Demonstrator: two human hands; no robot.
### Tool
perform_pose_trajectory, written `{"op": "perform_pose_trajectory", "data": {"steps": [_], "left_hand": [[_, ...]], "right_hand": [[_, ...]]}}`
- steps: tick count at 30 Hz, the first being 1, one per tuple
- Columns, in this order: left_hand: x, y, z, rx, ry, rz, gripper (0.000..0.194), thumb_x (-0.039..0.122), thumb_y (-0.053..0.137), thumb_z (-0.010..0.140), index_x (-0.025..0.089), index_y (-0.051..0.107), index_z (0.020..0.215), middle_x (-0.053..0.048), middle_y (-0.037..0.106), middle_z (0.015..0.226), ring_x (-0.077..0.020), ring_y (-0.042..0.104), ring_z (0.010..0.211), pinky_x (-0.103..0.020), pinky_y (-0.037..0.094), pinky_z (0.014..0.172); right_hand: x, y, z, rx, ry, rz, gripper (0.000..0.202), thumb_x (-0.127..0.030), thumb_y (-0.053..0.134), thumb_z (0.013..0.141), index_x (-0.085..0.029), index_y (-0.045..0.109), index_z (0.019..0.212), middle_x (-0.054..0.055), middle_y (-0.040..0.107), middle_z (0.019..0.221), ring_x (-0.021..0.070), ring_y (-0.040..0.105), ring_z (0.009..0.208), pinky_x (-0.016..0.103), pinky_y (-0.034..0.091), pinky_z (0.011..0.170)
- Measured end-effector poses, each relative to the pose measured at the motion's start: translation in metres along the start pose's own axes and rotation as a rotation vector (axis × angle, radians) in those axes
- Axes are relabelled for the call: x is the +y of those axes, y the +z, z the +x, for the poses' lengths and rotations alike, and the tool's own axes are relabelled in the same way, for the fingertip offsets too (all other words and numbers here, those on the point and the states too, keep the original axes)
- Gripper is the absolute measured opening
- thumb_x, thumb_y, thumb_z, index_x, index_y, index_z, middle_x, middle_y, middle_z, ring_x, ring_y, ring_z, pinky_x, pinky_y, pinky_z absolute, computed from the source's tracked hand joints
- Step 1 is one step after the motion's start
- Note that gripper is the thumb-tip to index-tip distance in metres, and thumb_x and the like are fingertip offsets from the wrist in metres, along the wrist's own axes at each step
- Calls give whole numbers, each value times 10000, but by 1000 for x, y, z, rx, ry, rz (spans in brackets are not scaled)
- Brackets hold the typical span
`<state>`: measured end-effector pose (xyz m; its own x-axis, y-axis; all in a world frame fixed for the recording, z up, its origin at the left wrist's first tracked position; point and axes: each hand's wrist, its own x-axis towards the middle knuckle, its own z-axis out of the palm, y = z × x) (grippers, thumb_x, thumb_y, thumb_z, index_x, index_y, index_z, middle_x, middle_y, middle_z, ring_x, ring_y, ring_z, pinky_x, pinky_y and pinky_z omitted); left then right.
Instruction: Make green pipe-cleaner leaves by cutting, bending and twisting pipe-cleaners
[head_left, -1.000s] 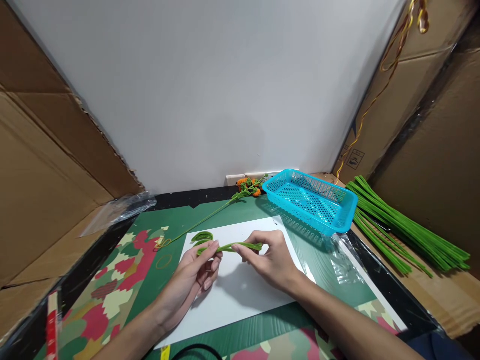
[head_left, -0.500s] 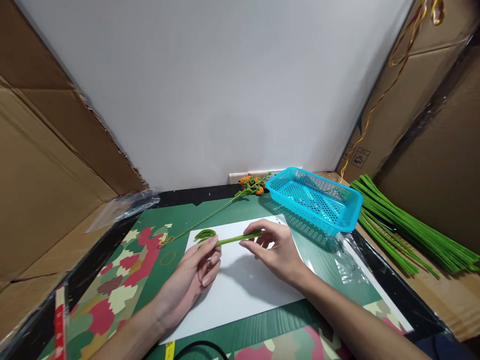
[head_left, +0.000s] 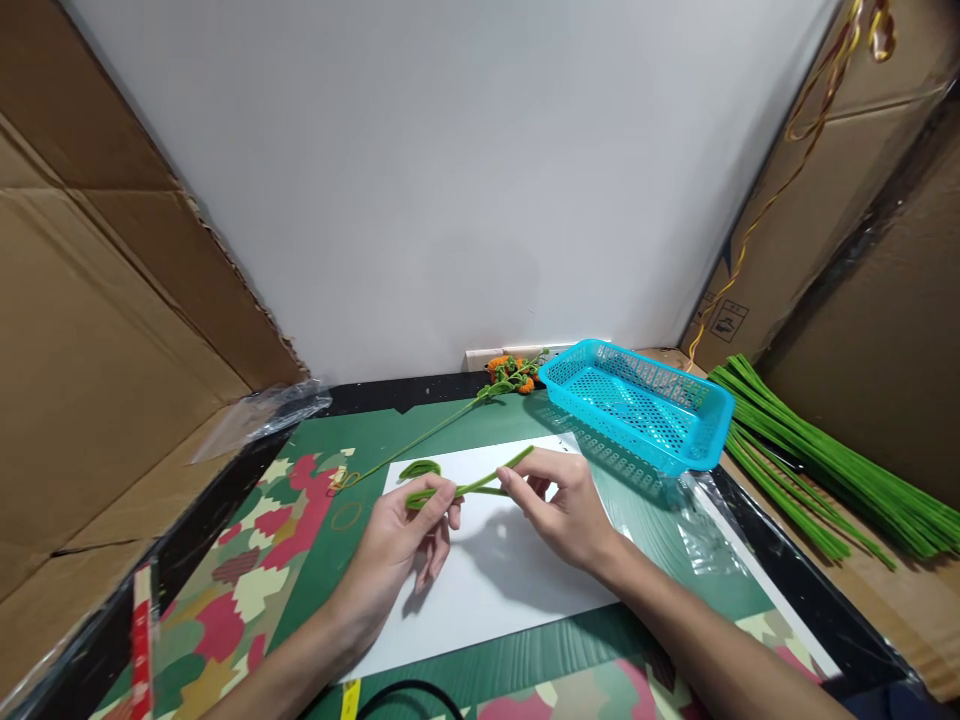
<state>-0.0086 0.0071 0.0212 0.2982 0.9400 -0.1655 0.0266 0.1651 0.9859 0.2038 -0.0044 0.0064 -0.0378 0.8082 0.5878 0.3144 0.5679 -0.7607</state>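
Note:
My left hand [head_left: 409, 535] and my right hand [head_left: 564, 510] both pinch a folded green pipe cleaner [head_left: 480, 480] just above a white sheet of paper [head_left: 495, 575]. The left fingers grip its looped left end, and the right fingers grip near the middle, where its two free ends fork apart up to the right. A finished green leaf-shaped coil [head_left: 420, 468] lies on the paper just behind my left hand.
A turquoise perforated basket [head_left: 637, 402] stands at the back right. A bundle of green pipe cleaners [head_left: 825, 470] lies right of it on cardboard. A long-stemmed orange flower [head_left: 510, 372] lies at the back. Cardboard walls [head_left: 90, 330] stand at both sides. A rubber band [head_left: 347, 515] rests on the patterned mat.
The pipe cleaner's right ends have spread into a fork and tilted upward. My right hand has slid left along it, closer to my left hand.

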Motion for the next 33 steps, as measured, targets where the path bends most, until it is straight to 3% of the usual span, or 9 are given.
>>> {"op": "perform_pose_trajectory", "data": {"steps": [6,12,17,22,27,30,33], "left_hand": [[-1,2,-4,75,144,243,410,578,705,930,189,662,808,25,574,399,-72,422,274,-146,297,337],[-1,5,-5,55,124,237,338,503,761,903,187,675,822,24,592,410,-75,429,279,-145,289,336],[2,5,-6,21,105,208,321,492,795,871,187,696,855,32,588,417,-80,431,279,-156,311,327],[5,6,-8,16,128,197,336,504,785,876,183,699,831,30,589,434,-74,429,290,-159,314,323],[3,1,-6,-39,46,131,385,520,726,926,177,655,768,8,602,484,-81,472,323,-153,330,330],[2,0,-4,-80,-16,54,378,522,744,912,176,657,785,-1,631,564,-81,489,348,-157,352,327],[1,2,-3,-68,-25,54,383,524,734,919,174,659,782,18,591,509,-69,450,321,-150,334,321]], "right_hand": [[-2,5,-8,-153,-120,-142,341,-261,612,1028,-176,697,709,-8,619,610,110,510,536,251,354,556],[-8,5,-11,-294,-49,-109,214,-229,572,1020,-180,733,887,-15,662,653,105,534,521,222,375,544],[-12,-1,-7,-381,-34,-82,236,-199,531,1029,-195,760,969,-35,638,639,102,520,521,217,377,560],[-11,-1,-7,-396,-80,-193,230,-207,528,1033,-188,733,933,-29,649,643,105,515,513,224,361,550],[-4,1,-8,-372,-207,-456,262,-202,501,1064,-186,680,874,10,707,698,130,586,554,270,300,539],[2,-1,-8,-389,-267,-577,243,-192,478,1086,-189,674,942,25,741,753,144,629,592,289,269,533],[5,-2,-8,-434,-253,-635,191,-114,512,1046,-195,677,1098,27,770,817,148,645,608,285,274,531]]}}
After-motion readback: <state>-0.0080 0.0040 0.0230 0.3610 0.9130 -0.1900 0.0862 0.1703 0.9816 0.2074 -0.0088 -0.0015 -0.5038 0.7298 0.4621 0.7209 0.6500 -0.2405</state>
